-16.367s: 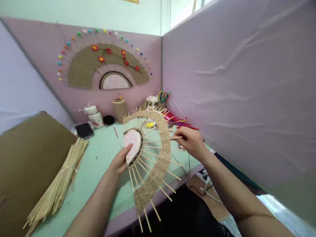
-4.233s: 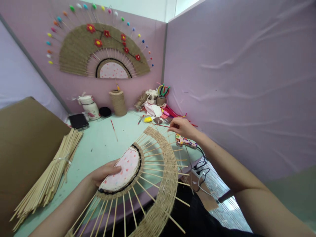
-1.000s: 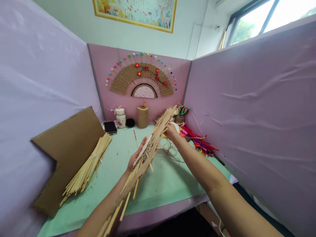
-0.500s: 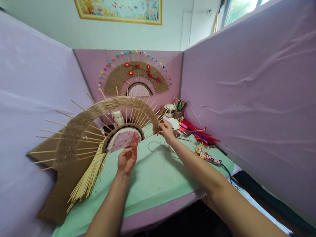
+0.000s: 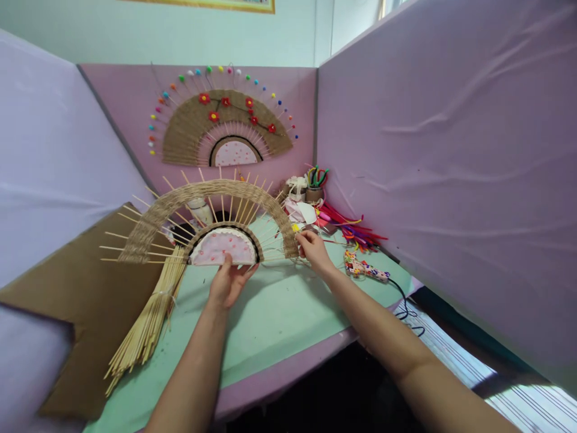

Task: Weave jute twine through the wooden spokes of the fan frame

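Note:
A half-round fan frame (image 5: 224, 243) of thin wooden sticks is held up over the table, its base faced with pink dotted cloth. A band of woven brown twine (image 5: 211, 188) arches across the sticks. My left hand (image 5: 228, 282) grips the fan's lower edge, thumb on the cloth and the other fingers behind. At the band's right end, my right hand (image 5: 313, 249) is closed in a pinch, seemingly on the loose twine; the fingertips partly hide it. Loops of twine lie on the table below.
On the left, a bundle of sticks (image 5: 146, 325) lies beside a brown cardboard piece (image 5: 99, 300). A finished fan (image 5: 229, 126) hangs on the back panel. To the right are pipe cleaners (image 5: 356, 228), a patterned glue gun (image 5: 365, 266) with a cord, and scissors (image 5: 318, 176) in a pot.
The fan has turned from tilted to nearly level, its left end swinging inward. My left thumb now presses the cloth front. My right hand stays at the band's right end. The view has shifted.

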{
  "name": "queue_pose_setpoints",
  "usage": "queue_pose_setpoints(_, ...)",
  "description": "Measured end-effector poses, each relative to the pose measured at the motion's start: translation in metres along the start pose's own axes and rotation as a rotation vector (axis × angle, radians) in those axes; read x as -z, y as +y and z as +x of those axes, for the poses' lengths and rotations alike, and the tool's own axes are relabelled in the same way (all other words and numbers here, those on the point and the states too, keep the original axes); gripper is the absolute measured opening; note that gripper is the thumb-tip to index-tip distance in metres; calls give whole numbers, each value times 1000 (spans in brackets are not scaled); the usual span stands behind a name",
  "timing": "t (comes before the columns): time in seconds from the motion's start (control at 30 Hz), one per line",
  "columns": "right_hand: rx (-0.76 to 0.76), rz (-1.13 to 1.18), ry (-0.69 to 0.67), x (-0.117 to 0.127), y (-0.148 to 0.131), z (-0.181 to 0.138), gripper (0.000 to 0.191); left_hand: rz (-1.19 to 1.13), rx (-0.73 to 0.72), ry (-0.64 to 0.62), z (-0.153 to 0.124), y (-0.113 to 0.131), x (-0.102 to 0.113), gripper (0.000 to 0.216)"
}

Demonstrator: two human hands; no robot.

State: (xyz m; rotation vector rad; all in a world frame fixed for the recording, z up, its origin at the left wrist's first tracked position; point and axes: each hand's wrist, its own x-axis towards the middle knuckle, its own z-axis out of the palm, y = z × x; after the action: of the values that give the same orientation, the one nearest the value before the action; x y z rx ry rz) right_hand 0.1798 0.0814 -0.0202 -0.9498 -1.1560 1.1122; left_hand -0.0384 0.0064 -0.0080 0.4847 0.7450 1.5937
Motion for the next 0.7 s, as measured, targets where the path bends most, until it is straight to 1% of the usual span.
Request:
queue_pose_setpoints(0.03, 25, -26, 6, 4, -5, -7, 25, -24, 10, -22, 0, 1, -1, 19)
queue_pose_setpoints(0.1, 123, -138, 31, 12, -15, -22, 23, -45, 26, -43, -1, 2, -1, 18)
queue_pose_setpoints(0.23, 397, -545, 100, 26, -33, -50, 22, -60, 56, -86, -4, 3, 1, 22)
queue_pose_setpoints(0.3, 469, -657, 128, 30, -38, -61, 25, -65, 52, -94, -6, 4, 0, 24)
queue_pose_setpoints(0.4, 544, -737, 149, 36, -43, -70, 30, -67, 29, -97, -8, 7, -1, 27)
queue_pose_setpoints(0.57, 695, -799, 64, 46, -51, -79, 27, -89, -14, -101, -11, 14, -2, 33)
queue_pose_setpoints(0.7, 725, -880, -47, 56, -62, -86, 30, -92, -19, -114, -11, 16, -1, 37)
